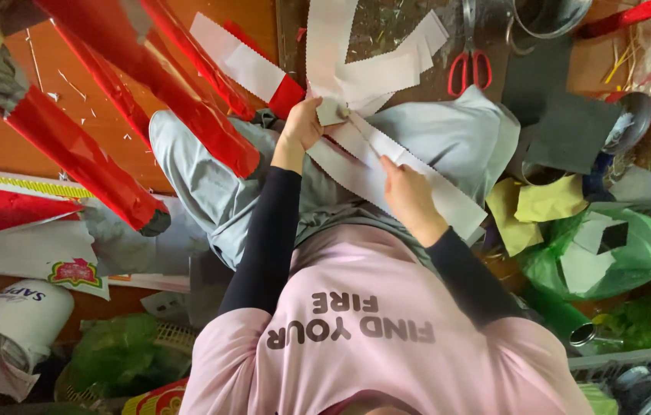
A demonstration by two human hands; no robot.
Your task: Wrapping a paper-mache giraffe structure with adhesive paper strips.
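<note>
Several white paper strips (356,73) with zigzag edges fan out from one point above my lap. My left hand (302,123) pinches that meeting point, thumb on a small grey folded piece (331,111). One long strip (448,201) runs diagonally across my grey trousers (202,184), and my right hand (408,196) grips it near its middle, fingers on top. One strip has a red end (287,94). Both arms wear black sleeves under a pink shirt.
Red foil rolls (71,146) lie across the orange floor at left. Red-handled scissors (470,69) rest beyond the strips. Dark grey sheets (571,123), yellow paper (544,201) and green plastic bags (641,246) crowd the right. Printed paper and bags (33,253) pile at lower left.
</note>
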